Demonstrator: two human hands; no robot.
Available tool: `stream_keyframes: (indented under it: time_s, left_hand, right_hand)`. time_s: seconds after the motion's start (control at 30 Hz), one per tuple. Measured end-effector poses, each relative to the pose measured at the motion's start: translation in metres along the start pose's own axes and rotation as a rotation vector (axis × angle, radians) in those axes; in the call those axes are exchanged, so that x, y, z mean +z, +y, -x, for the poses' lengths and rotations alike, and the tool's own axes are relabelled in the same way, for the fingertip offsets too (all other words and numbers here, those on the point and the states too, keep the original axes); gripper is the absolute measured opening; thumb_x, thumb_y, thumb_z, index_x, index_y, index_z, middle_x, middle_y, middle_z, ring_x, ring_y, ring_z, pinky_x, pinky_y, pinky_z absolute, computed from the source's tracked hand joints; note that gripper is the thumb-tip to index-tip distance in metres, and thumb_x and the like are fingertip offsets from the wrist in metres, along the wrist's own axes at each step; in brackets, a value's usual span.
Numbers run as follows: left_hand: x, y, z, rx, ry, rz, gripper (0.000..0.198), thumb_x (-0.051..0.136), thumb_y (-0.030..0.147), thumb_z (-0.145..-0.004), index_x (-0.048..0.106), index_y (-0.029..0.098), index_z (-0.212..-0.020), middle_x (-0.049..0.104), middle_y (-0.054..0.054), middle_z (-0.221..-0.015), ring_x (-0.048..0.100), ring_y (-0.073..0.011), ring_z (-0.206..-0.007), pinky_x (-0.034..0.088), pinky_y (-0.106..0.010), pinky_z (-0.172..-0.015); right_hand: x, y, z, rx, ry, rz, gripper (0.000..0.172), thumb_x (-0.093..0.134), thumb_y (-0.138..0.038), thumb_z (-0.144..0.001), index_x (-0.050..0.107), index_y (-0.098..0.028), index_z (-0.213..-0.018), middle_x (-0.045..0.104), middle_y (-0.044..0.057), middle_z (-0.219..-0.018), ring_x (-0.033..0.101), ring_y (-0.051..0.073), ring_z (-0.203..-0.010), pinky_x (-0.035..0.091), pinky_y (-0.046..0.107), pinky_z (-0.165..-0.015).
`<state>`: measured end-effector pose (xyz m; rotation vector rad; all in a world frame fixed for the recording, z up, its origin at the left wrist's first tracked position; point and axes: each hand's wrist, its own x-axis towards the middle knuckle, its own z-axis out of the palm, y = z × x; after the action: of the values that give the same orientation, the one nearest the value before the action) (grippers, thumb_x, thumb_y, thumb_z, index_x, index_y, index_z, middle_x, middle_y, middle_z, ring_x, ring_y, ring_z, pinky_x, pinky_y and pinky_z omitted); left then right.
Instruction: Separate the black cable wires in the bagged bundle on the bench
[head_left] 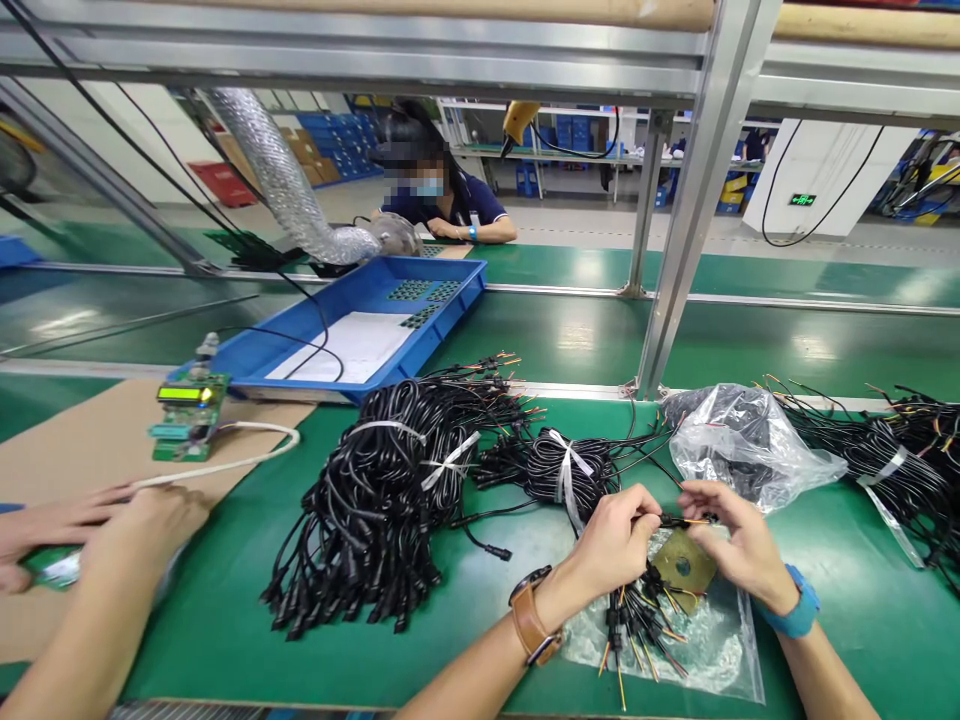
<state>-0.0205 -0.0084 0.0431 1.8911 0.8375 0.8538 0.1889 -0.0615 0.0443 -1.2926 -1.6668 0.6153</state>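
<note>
My left hand [619,535] pinches a short black connector cable [671,520] with thin orange wire ends. Facing it, my right hand [739,545] is curled around the wire ends, thumb and forefinger apart. Beneath both hands lies a brass-coloured plate with a round hole [684,568]. A bunch of short connector cables [626,620] with bare coloured wire tips rests by it on a clear plastic bag [724,650]. Behind my left hand sits a tied coil of black cable [566,465].
A large heap of black cables [360,500] lies left of my hands. A filled plastic bag [739,440] and more tied cables [881,460] are at right. Further left, a co-worker's hands [135,530] are near a green circuit board [187,415]. A blue tray [442,320] and metal post [690,190] stand behind.
</note>
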Motion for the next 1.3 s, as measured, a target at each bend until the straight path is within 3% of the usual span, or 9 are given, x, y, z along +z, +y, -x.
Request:
stream_keyframes:
  time_s: [0.1, 0.13, 0.27, 0.4, 0.53, 0.83, 1.17, 1.3]
  left_hand:
    - [0.0, 0.002, 0.001, -0.024, -0.003, 0.013, 0.008, 0.053, 0.013, -0.084, 0.058, 0.016, -0.079, 0.058, 0.002, -0.067, 0.049, -0.0103, -0.056, 0.035, -0.022, -0.054]
    - [0.0, 0.003, 0.001, -0.025, -0.009, 0.021, 0.007, 0.054, 0.014, -0.083, 0.058, 0.017, -0.078, 0.057, 0.002, -0.066, 0.048, -0.0099, -0.055, 0.035, -0.021, -0.053]
    - [-0.001, 0.005, 0.002, -0.01, -0.015, 0.063, 0.004, 0.055, 0.016, -0.083, 0.057, 0.017, -0.079, 0.059, 0.001, -0.068, 0.052, -0.0104, -0.058, 0.038, -0.019, -0.053]
    - [0.0, 0.005, 0.001, 0.005, -0.027, 0.057, 0.004, 0.054, 0.017, -0.083, 0.057, 0.017, -0.08, 0.06, 0.0, -0.07, 0.054, -0.0105, -0.06, 0.04, -0.018, -0.054]
    - [-0.001, 0.005, 0.001, 0.023, -0.024, 0.04, 0.006, 0.053, 0.016, -0.085, 0.056, 0.017, -0.08, 0.061, 0.0, -0.07, 0.055, -0.0106, -0.061, 0.04, -0.018, -0.054]
    - [-0.008, 0.012, 0.002, 0.056, -0.107, -0.006, 0.007, 0.052, 0.014, -0.084, 0.058, 0.017, -0.081, 0.059, 0.0, -0.071, 0.052, -0.0107, -0.061, 0.038, -0.02, -0.055]
    - [-0.011, 0.015, 0.001, 0.064, -0.109, -0.006, 0.007, 0.051, 0.015, -0.086, 0.057, 0.017, -0.085, 0.057, 0.002, -0.07, 0.048, -0.0102, -0.058, 0.036, -0.021, -0.054]
    - [-0.016, 0.015, 0.001, 0.105, -0.138, -0.058, 0.01, 0.05, 0.013, -0.086, 0.058, 0.018, -0.085, 0.06, 0.001, -0.071, 0.051, -0.0115, -0.059, 0.037, -0.023, -0.057]
  right_hand:
    - [-0.022, 0.015, -0.005, 0.037, 0.279, 0.186, 0.025, 0.053, -0.039, -0.101, 0.069, -0.021, -0.102, 0.076, 0.009, -0.094, 0.071, 0.023, -0.082, 0.059, 0.036, -0.077]
    - [-0.027, 0.022, -0.007, 0.041, 0.315, 0.307, 0.026, 0.053, -0.039, -0.1, 0.07, -0.02, -0.095, 0.076, 0.01, -0.093, 0.07, 0.025, -0.085, 0.057, 0.039, -0.08]
    - [-0.032, 0.048, -0.011, -0.012, 0.218, 0.722, 0.032, 0.046, -0.034, -0.101, 0.073, -0.018, -0.094, 0.076, 0.014, -0.099, 0.066, 0.031, -0.092, 0.053, 0.049, -0.088]
    - [-0.024, 0.05, -0.011, -0.031, 0.148, 0.87, 0.031, 0.044, -0.028, -0.102, 0.073, -0.015, -0.101, 0.073, 0.015, -0.105, 0.06, 0.03, -0.093, 0.053, 0.047, -0.086]
    - [-0.025, 0.045, -0.011, -0.046, 0.085, 0.895, 0.034, 0.045, -0.03, -0.102, 0.072, -0.019, -0.086, 0.071, 0.013, -0.097, 0.057, 0.029, -0.086, 0.052, 0.045, -0.08]
    - [-0.028, 0.054, -0.009, -0.009, 0.096, 0.86, 0.03, 0.043, -0.034, -0.103, 0.064, -0.021, -0.086, 0.064, 0.011, -0.086, 0.057, 0.029, -0.083, 0.048, 0.043, -0.077]
    - [-0.023, 0.045, -0.009, 0.049, 0.213, 0.762, 0.03, 0.038, -0.041, -0.105, 0.058, -0.021, -0.097, 0.066, 0.011, -0.09, 0.06, 0.029, -0.084, 0.049, 0.042, -0.076]
    - [-0.024, 0.041, -0.01, 0.032, 0.275, 0.722, 0.033, 0.038, -0.043, -0.105, 0.061, -0.019, -0.107, 0.069, 0.013, -0.099, 0.063, 0.029, -0.092, 0.05, 0.042, -0.082]
